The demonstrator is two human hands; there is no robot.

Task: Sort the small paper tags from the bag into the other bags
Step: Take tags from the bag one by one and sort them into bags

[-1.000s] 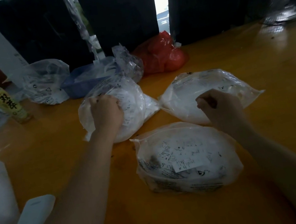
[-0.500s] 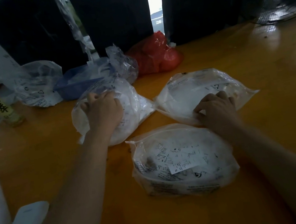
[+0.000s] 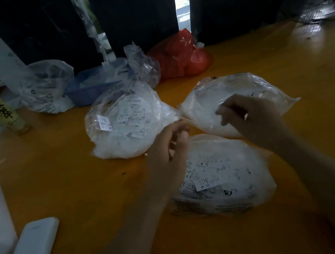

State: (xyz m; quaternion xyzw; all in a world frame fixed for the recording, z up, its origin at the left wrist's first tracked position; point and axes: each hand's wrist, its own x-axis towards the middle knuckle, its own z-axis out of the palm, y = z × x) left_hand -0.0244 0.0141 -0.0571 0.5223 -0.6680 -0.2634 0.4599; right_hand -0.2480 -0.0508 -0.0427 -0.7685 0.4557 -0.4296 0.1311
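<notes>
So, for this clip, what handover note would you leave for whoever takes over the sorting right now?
Left hand: raised over the table, fingers curled; whether it pinches a tag cannot be told.
Right hand: above the far right bag, fingers loosely curled, nothing visibly held.
Near bag, with mixed size tags, lies closest; far left bag also holds tags.
Done: both far bags have contents.
Left: the near bag is still full of tags.

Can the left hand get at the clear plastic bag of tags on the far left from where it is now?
Probably yes. The left hand hangs just right of the clear plastic bag of white tags, and nothing lies between them. Only bare yellow tabletop shows around that bag's near side.
</notes>
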